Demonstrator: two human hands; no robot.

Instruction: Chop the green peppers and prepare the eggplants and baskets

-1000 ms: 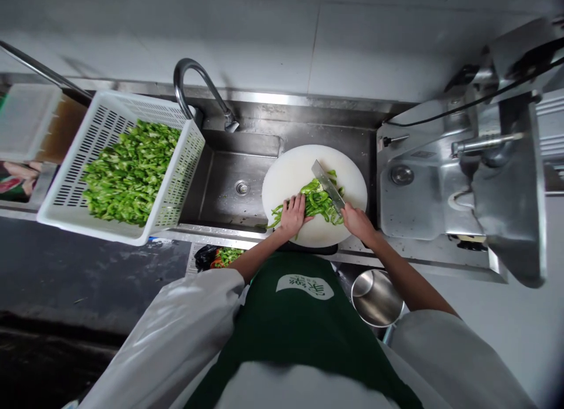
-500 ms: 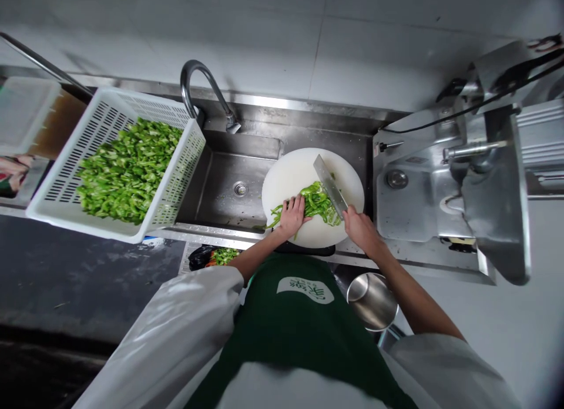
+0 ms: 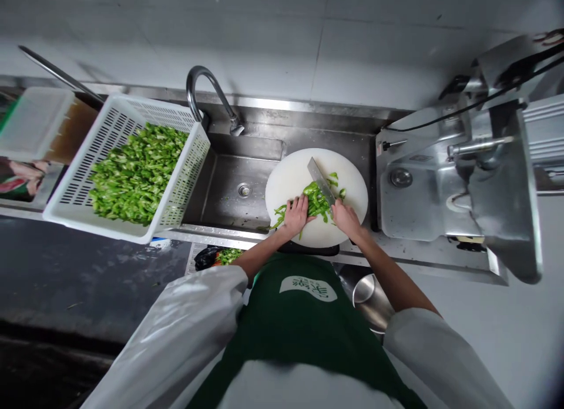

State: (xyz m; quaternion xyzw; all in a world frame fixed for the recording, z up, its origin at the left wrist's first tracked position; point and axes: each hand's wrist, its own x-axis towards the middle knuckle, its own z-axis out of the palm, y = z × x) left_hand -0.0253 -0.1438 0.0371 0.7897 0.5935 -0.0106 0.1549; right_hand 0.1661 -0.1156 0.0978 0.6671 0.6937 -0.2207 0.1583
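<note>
A round white cutting board (image 3: 288,171) lies over the right part of the sink. Green peppers (image 3: 314,198) are bunched on it, with cut pieces around the blade. My left hand (image 3: 296,216) presses down on the peppers from the left, its fingers bent over them and close to the knife. In my right hand (image 3: 346,218) is the handle of a cleaver (image 3: 320,180), gripped by closed fingers. Its wide blade slants up and left across the peppers. A few bits sit to the right of the blade.
Left of the sink basin (image 3: 229,188) stands a white slotted basket (image 3: 106,228) of chopped green peppers. A curved faucet (image 3: 207,71) rises behind. At right is a metal slicing machine (image 3: 502,191). Below the counter are a steel pot (image 3: 374,303) and a black bag (image 3: 207,258).
The cleaver and my right hand have moved left, nearer my left hand. More cut pieces lie right of the blade. The whole view has shifted slightly.
</note>
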